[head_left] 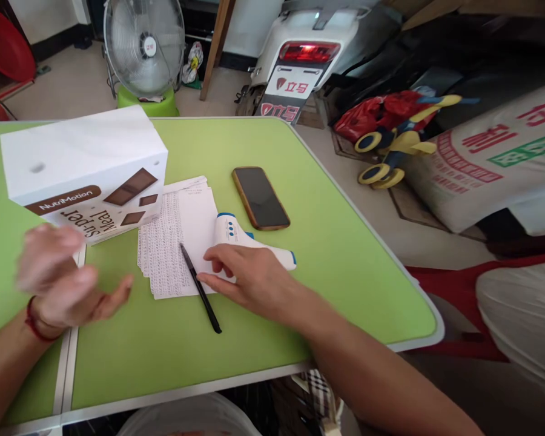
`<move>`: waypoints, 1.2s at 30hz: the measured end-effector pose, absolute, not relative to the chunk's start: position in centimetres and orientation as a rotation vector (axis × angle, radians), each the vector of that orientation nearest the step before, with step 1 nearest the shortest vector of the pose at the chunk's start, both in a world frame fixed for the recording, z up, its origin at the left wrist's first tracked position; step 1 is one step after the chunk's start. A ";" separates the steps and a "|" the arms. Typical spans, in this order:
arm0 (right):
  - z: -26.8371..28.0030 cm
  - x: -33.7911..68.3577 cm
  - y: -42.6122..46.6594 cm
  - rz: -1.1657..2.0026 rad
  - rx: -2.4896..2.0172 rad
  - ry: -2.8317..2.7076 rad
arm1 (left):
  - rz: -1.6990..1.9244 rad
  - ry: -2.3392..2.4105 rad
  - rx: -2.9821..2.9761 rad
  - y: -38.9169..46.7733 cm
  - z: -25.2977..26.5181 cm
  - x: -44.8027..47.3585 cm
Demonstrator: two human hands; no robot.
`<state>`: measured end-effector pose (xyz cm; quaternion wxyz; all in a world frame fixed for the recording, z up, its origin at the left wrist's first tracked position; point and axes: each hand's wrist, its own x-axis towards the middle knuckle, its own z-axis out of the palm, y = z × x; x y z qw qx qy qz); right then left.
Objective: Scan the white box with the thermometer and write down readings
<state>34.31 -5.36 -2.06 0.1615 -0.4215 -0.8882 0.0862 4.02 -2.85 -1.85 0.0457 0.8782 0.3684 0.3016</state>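
My left hand (70, 281) is raised in front of the white box (84, 145), blurred by motion, with its fingers loosely bent and apart; nothing shows in it. Over the papers' right edge, my right hand (254, 278) has curved fingers, with a gap between thumb and forefinger. It partly covers a white and blue infrared thermometer (231, 230); whether it touches it I cannot tell. Just left of its thumb tip lies a black pen (202, 290), slanting across the handwritten sheets (163, 242) and onto the table. The sheets form an uneven stack, partly beneath the box's front edge.
A phone (261, 198) in a brown case lies behind the thermometer on the green table (345, 272). Beyond the table stand a fan (143, 48), a white scooter (306, 60) and a ride-on toy (395, 145). A large printed sack (495, 157) and a red chair (454, 303) are at right.
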 end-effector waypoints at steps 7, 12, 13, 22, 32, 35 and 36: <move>-3.5 32.1 -5.7 0.254 -1.262 -2.656 | 0.367 0.588 2.871 -4.2 -2.5 7.5; -3.3 33.4 -5.2 0.554 -1.116 -2.267 | 0.204 0.556 2.792 -3.5 -3.9 6.9; -3.0 33.6 -5.2 0.621 -1.096 -2.158 | 0.211 0.570 2.798 -3.6 -4.1 6.9; -1.4 32.4 -6.8 1.036 -0.925 -1.350 | 0.256 0.583 2.790 -3.6 -4.7 7.1; -5.2 32.0 -9.2 1.076 -1.363 -1.567 | 0.230 0.563 2.715 -3.9 -4.5 7.4; -5.2 31.9 -9.5 1.053 -1.386 -1.604 | 0.213 0.545 2.742 -3.9 -4.4 7.4; -5.2 31.9 -9.5 1.038 -1.375 -1.619 | 0.214 0.532 2.752 -3.8 -4.3 7.4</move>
